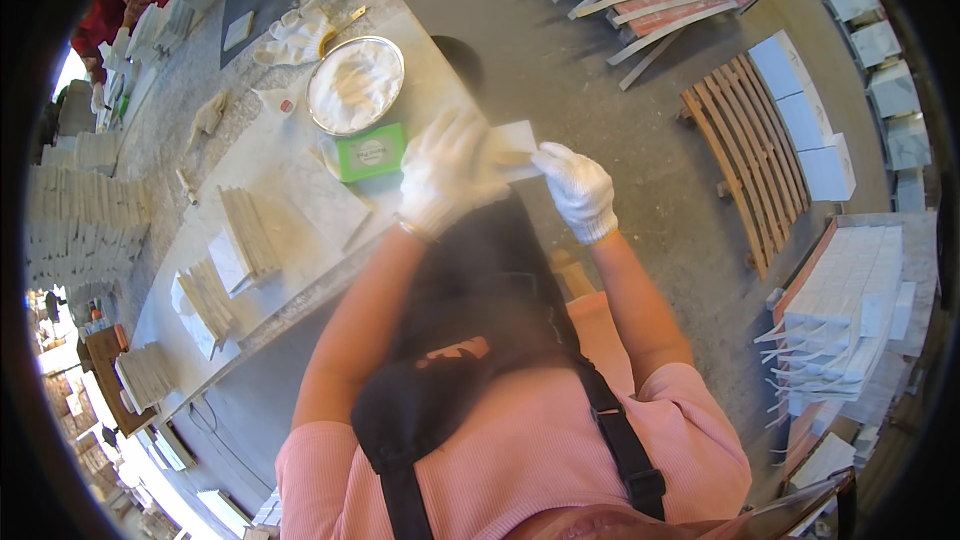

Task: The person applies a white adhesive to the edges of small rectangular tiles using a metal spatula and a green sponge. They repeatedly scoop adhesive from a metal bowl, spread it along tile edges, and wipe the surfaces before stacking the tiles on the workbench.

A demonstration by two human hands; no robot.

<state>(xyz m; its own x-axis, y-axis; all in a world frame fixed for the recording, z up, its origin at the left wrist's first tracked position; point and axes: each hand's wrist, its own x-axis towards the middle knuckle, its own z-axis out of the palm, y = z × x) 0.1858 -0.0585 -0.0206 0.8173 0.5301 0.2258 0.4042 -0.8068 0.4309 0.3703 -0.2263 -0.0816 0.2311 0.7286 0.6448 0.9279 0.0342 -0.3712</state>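
Observation:
My right hand (577, 192), in a white knit glove, pinches the right end of a small white tile (515, 138). The tile is held just past the table's edge, in front of my dark apron. At the tile's other end, my gloved left hand (447, 168) is smeared by motion, so how its fingers lie cannot be made out. Close to that hand, a green box (370, 153) sits on the table. Behind the box stands a round metal bowl (402, 78) holding white powder (350, 90).
Stacked tiles (248, 230) line the dusty table (300, 175) at left. Spare gloves (300, 35) lie beyond the bowl. Another person in red (118, 10) is at the far left. A wooden pallet (745, 150) and strapped tile stacks (845, 285) stand on the floor at right.

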